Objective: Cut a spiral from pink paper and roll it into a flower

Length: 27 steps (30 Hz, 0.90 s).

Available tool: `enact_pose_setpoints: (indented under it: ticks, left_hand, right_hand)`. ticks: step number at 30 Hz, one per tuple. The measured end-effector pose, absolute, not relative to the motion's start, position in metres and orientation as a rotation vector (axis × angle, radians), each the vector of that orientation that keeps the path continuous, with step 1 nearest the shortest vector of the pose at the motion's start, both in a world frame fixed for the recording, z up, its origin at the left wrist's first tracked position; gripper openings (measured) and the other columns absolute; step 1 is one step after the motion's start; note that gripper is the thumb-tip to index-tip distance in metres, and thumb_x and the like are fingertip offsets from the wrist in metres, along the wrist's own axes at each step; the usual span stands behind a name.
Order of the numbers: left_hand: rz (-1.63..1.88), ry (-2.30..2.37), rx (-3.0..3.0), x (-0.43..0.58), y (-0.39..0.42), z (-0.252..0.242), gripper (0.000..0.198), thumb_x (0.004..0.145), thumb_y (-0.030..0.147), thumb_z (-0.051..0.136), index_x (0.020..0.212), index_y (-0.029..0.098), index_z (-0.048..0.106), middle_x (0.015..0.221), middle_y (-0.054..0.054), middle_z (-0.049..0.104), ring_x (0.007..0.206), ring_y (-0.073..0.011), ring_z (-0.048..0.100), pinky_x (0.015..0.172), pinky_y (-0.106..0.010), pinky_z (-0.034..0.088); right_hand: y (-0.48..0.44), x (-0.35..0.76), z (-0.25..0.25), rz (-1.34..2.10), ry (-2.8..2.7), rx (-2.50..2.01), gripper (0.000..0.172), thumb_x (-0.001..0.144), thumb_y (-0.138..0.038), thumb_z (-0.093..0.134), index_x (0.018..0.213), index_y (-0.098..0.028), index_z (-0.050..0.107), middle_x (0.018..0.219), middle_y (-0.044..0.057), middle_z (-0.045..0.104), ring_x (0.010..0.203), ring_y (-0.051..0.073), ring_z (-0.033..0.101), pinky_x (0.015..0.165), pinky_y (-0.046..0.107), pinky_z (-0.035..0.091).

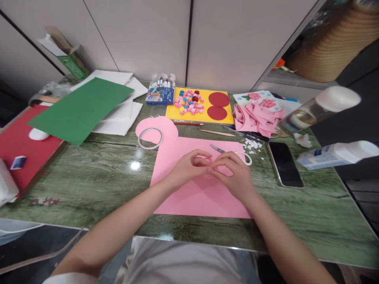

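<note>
Above a pink paper sheet (183,197), my left hand (191,167) and my right hand (237,173) meet at the fingertips. Both are closed, pinching a small piece of pink paper (209,161) that is mostly hidden by the fingers; its exact shape cannot be made out. Just behind my right hand lie scissors (217,148) with white handles, partly covered by that hand. Pink paper circles (167,128) overlap the sheet's far left corner, and a roll of tape (140,141) rests on them.
At the back, a yellow sheet (204,117) bears small coloured paper balls and two red circles. Pink scraps (257,118) lie right of it. A phone (286,163) and two bottles (334,156) stand or lie at right. Green paper (83,108) and red paper (38,157) are left.
</note>
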<state>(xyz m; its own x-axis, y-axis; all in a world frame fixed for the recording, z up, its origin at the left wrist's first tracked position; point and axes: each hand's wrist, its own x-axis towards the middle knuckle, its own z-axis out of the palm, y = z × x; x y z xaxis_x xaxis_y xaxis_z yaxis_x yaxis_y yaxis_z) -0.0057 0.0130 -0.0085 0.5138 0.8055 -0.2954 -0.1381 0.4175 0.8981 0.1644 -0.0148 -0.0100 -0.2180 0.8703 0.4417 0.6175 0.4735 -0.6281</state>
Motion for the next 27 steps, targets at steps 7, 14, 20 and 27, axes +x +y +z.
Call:
enact_pose_setpoints:
  ticks: [7,14,20,27]
  left_hand:
    - [0.764,0.792,0.769,0.004,0.002,-0.011,0.038,0.062,0.020,0.074,0.095,0.016,0.057,0.077,0.000,0.064,0.074,-0.0110,0.060,0.074,-0.027,0.043]
    - [0.774,0.841,0.819,-0.001,0.005,-0.010,0.042,0.062,0.023,0.074,0.098,0.017,0.053,0.077,-0.002,0.067,0.071,-0.0122,0.062,0.077,-0.030,0.043]
    - [0.587,0.841,1.000,-0.013,0.017,-0.008,0.041,0.062,0.021,0.072,0.099,0.018,0.054,0.075,-0.002,0.066,0.067,-0.0109,0.061,0.070,-0.026,0.043]
    - [0.538,0.832,1.189,-0.016,0.021,-0.006,0.040,0.065,0.022,0.069,0.102,0.018,0.055,0.074,-0.002,0.063,0.069,-0.0109,0.059,0.065,-0.024,0.044]
  right_hand:
    - [-0.018,0.161,-0.009,0.369,-1.946,-1.209,0.011,0.074,-0.017,0.064,0.071,-0.022,0.055,0.077,0.000,0.058,0.079,0.018,0.057,0.072,0.037,0.047]
    - [-0.018,0.162,-0.006,0.457,-1.915,-1.242,0.003,0.077,-0.023,0.063,0.079,-0.024,0.060,0.077,0.001,0.062,0.078,0.018,0.058,0.071,0.038,0.049]
    - [-0.015,0.164,-0.007,0.558,-1.991,-1.151,0.014,0.079,-0.022,0.062,0.090,-0.028,0.068,0.086,0.002,0.064,0.082,0.017,0.061,0.072,0.038,0.053]
    - [-0.015,0.164,-0.011,0.531,-2.001,-1.113,0.014,0.077,-0.019,0.064,0.087,-0.028,0.069,0.090,0.003,0.062,0.085,0.018,0.060,0.073,0.038,0.053]
